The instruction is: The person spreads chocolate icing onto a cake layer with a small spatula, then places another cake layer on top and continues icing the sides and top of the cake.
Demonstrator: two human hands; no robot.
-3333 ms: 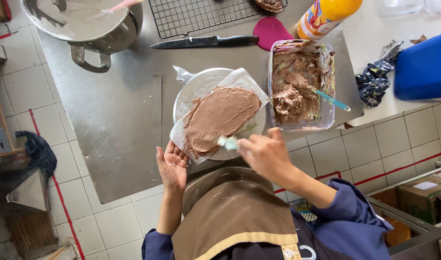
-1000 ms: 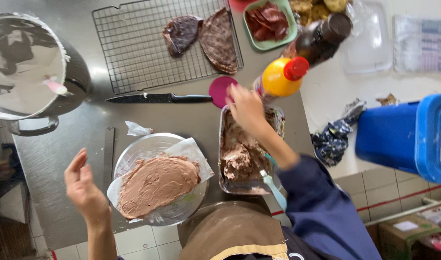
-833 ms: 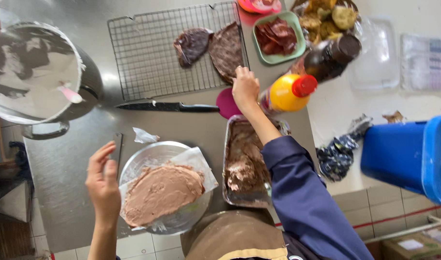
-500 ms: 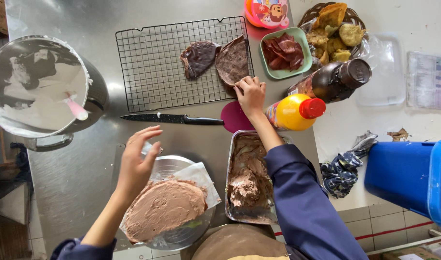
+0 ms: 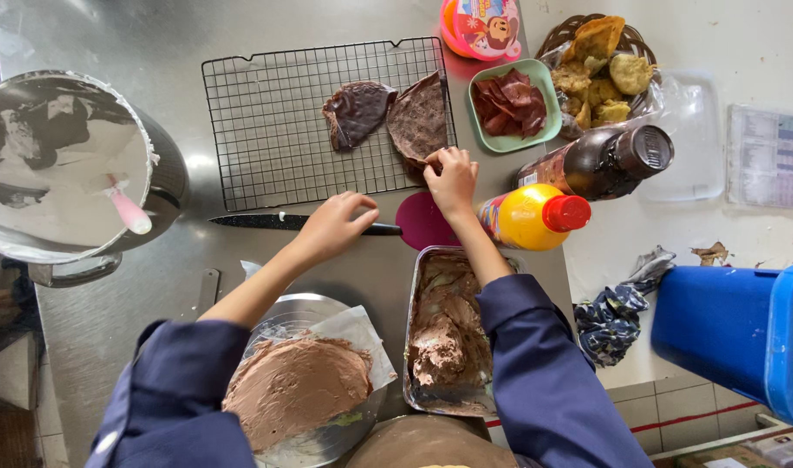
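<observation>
Right hand (image 5: 451,178) pinches the chocolate crepe (image 5: 419,117) at its 6 o'clock edge, lifting it off the wire rack (image 5: 266,130); left hand (image 5: 331,227), fingers loosely spread and empty, hovers over the knife (image 5: 258,222).

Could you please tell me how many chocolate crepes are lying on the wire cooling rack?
2: a folded crepe sits mid-rack, and a second crepe lies at the rack's right edge, pinched by the right hand. More could be hidden underneath.
</observation>
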